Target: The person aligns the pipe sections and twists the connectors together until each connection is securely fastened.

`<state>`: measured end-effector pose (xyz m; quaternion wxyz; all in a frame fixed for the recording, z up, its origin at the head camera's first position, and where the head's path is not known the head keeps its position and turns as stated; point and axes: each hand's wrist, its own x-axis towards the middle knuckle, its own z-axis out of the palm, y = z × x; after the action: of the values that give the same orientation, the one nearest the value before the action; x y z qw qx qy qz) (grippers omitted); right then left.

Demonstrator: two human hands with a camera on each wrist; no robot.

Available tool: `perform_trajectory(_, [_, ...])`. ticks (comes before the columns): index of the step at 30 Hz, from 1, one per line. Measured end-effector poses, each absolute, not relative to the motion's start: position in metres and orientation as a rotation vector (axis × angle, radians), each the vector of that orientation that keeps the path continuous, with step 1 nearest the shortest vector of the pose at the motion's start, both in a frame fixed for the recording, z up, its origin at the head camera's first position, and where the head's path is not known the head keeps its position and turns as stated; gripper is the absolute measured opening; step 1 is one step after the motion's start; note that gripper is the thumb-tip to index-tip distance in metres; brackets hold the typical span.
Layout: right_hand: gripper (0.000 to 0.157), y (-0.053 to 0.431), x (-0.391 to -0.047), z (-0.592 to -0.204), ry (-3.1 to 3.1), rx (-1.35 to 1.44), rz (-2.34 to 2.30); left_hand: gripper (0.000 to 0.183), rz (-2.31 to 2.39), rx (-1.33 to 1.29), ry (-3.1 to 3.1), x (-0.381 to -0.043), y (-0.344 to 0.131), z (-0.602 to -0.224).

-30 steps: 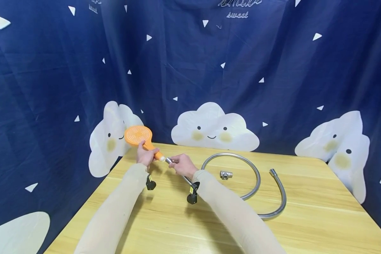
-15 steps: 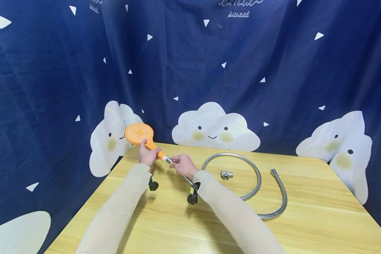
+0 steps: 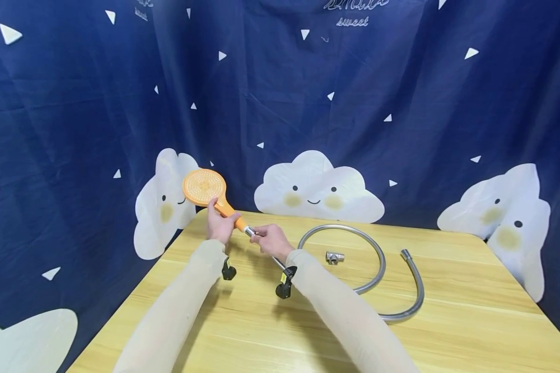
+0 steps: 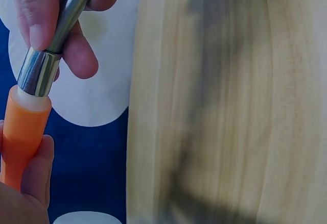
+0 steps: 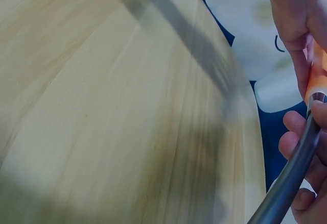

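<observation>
My left hand (image 3: pixel 220 226) grips the handle of an orange shower head (image 3: pixel 205 187), its round perforated face turned up toward the head camera. With thumb and fingers my right hand (image 3: pixel 273 242) pinches a grey shower hose (image 4: pixel 71 15) just behind its chrome end nut (image 4: pixel 40 73). In the left wrist view the nut sits over the white threaded end (image 4: pixel 31 100) of the handle, with a band of white showing between nut and orange plastic. Handle and hose end lie in one line, held above the table.
The hose loops across the wooden table (image 3: pixel 466 290), and its other metal end (image 3: pixel 405 254) lies at the right. A small chrome tee fitting (image 3: pixel 334 257) rests inside the loop. A dark blue curtain (image 3: pixel 280 93) with clouds stands behind the table.
The gap between handle and hose nut has closed; the nut now meets the white thread. My left hand has shifted slightly right, and the shower head's face has tilted up and risen.
</observation>
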<state>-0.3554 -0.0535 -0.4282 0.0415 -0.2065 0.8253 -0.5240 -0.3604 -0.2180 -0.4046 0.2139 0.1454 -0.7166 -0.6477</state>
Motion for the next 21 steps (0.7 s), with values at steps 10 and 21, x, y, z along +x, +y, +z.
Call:
perform_trajectory(10, [0.033,-0.0519,-0.3544,-0.4237,2.46,-0.572,-1.718,0.083,-1.609,0.358,-2.04,-0.3584,-0.2141,-0.397])
perform_trajectory(21, [0.011,-0.0531,-0.3549,-0.4221,2.338,-0.626,-1.845,0.084,-1.505,0.331,-2.041,-0.3597,-0.2124,-0.3935])
